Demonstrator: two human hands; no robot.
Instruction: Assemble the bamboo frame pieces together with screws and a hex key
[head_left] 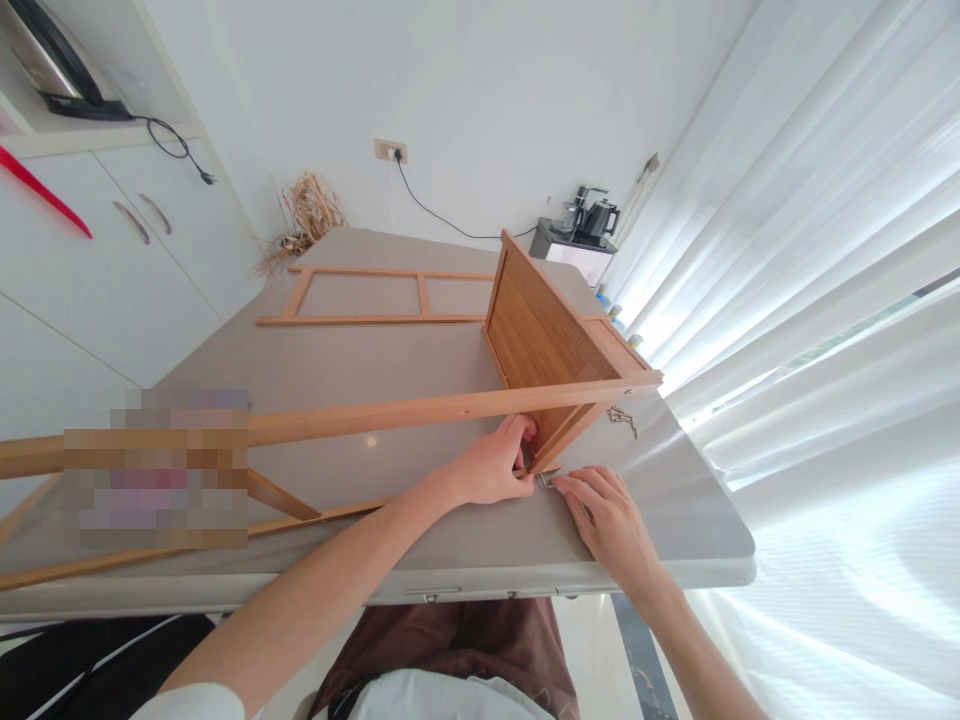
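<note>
A wooden frame [390, 405] stands on its long side across the table, joined at its right end to an upright wooden shelf panel [551, 325]. At the panel's near lower corner, my left hand [491, 465] has its fingers closed around the wood where the panel meets the lower rail. To the right of that corner my right hand [611, 520] pinches a small metal hex key [547, 481], its bent end against the joint. The key's tip and the screw head are too small to make out. Several loose screws [621, 415] lie behind my right hand.
Farther back, a second wooden frame [360, 320] lies flat on the grey table [420, 365]. Dried stalks [307, 215] are at the far left corner. A small cabinet with a kettle [600, 218] stands behind, and white curtains [840, 330] hang on the right.
</note>
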